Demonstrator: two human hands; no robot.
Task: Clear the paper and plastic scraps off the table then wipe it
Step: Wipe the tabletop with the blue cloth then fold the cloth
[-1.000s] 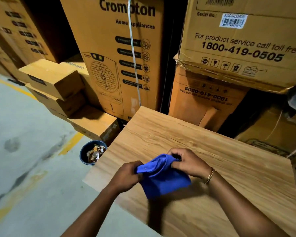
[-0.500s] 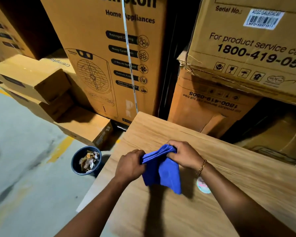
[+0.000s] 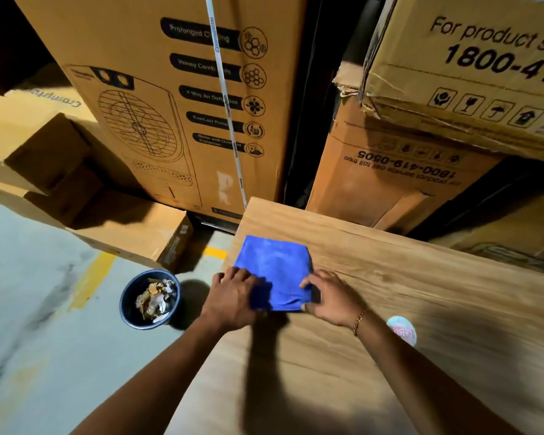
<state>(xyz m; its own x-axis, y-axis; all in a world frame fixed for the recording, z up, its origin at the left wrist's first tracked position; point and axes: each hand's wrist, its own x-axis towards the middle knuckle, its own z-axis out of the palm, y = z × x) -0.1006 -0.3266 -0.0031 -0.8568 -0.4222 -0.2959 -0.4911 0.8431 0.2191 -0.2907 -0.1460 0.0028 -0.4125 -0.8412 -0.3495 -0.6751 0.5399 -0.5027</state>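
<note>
**Blue cloth (image 3: pixel 275 268) folded flat on the table (image 3: pixel 421 293)**

Head view: your left hand (image 3: pixel 233 296) curls its fingers over the cloth's left edge, and your right hand (image 3: pixel 333 298) pinches its near right corner. The cartons (image 3: pixel 399 180) behind read "Honey Comb" and, upside down, "1800-419-0505". "For product se" is cut off at the frame. A white strap (image 3: pixel 225 98) covers part of the feature labels. The print on the round sticker (image 3: pixel 401 329) is too blurred to read. Scraps (image 3: pixel 154 299) fill the floor bin (image 3: pixel 129 306).
</note>
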